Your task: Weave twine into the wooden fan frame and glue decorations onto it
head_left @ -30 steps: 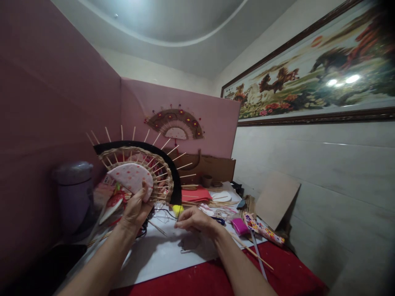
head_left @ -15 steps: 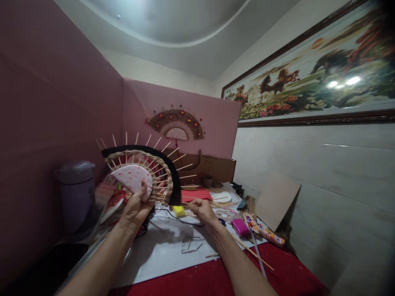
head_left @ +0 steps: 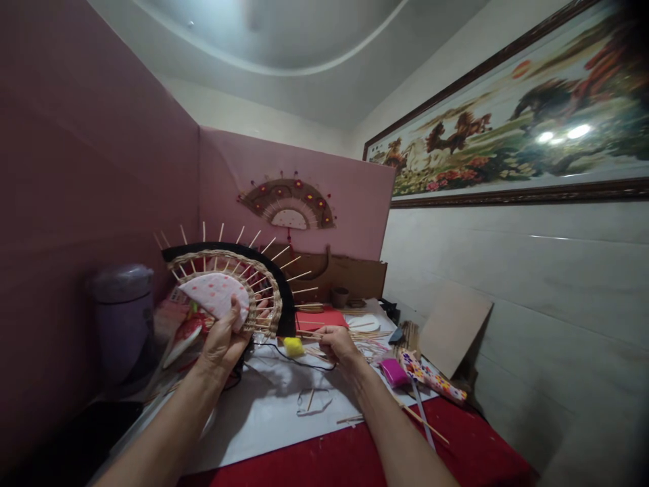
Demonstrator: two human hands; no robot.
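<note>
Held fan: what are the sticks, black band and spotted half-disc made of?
Sticks: probably bamboo or wood, unpolished-looking; pale tan, thin, straight.
Black band: perhaps yarn or cloth, matte; no glare, weave unreadable.
Spotted half-disc: perhaps cloth or soft paper, matte; white face with reddish dots, no glare.

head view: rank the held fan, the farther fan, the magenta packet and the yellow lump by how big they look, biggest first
1. Held fan, though it's also nearer the camera
2. Farther fan
3. Magenta packet
4. Yellow lump
</note>
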